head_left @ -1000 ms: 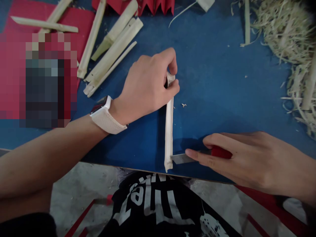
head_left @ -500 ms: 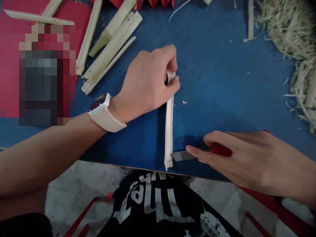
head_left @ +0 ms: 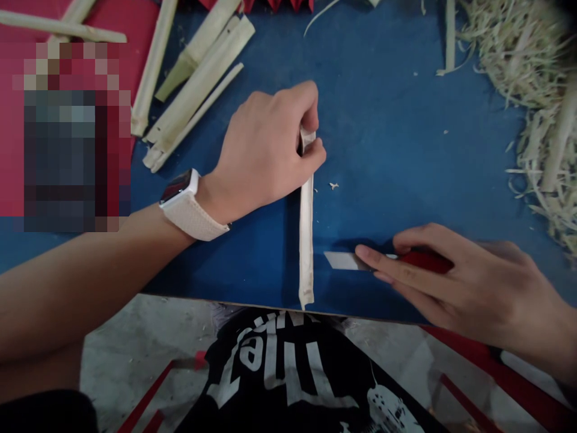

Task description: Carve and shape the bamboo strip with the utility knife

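A pale, narrow strip of split bamboo [head_left: 306, 240] stands lengthwise on the blue table, its near end at the table's front edge. My left hand [head_left: 274, 144] is closed around the strip's far end, thumb and fingers pinching it. In my right hand [head_left: 464, 276] is a utility knife [head_left: 345, 260] with a red handle and a flat metal blade. My index finger lies along the blade. The blade's tip is a little to the right of the strip, apart from it.
Several split bamboo pieces [head_left: 202, 78] lie at the upper left, beside a red sheet [head_left: 121, 24]. A heap of thin shavings [head_left: 509, 54] covers the right side. Small chips [head_left: 333, 186] dot the blue table [head_left: 383, 138]. A blurred-out patch hides part of the left.
My right hand has drawn the knife right and slightly away from me, so the blade has come off the strip's near end. My left hand keeps its hold.
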Tool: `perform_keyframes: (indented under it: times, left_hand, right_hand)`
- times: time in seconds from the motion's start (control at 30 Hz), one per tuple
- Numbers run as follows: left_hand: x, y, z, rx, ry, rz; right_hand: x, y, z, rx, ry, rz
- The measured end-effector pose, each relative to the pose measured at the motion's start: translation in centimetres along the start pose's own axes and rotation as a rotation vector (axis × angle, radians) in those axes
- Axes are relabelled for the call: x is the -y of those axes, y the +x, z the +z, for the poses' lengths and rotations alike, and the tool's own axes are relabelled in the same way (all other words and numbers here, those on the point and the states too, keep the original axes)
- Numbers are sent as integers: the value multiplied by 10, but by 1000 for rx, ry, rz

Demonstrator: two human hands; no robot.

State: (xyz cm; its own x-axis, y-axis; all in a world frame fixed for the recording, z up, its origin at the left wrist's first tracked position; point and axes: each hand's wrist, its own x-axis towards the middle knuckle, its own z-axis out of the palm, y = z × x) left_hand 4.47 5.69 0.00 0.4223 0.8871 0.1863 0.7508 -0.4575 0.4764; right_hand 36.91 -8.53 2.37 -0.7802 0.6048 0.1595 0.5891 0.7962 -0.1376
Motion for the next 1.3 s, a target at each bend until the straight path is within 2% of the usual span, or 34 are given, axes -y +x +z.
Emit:
perform_keyframes:
  times: [0.23, 0.4, 0.9, 1.1, 1.3]
  left_hand:
    - [-4, 1, -1, 16, 3, -16]
    - [-7, 3, -2, 55, 21, -78]
    - [-8, 3, -5, 66, 52, -69]
    - [-8, 2, -4, 47, 25, -46]
    - [-10, 0, -3, 32, 9, -24]
  right_hand:
    - [27, -2, 0, 38, 117, -9]
    - [27, -5, 5, 17, 95, 47]
    - [30, 1, 11, -9, 14, 59]
    - [11, 16, 3, -44, -111, 78]
    - [-2, 14, -6, -70, -27, 82]
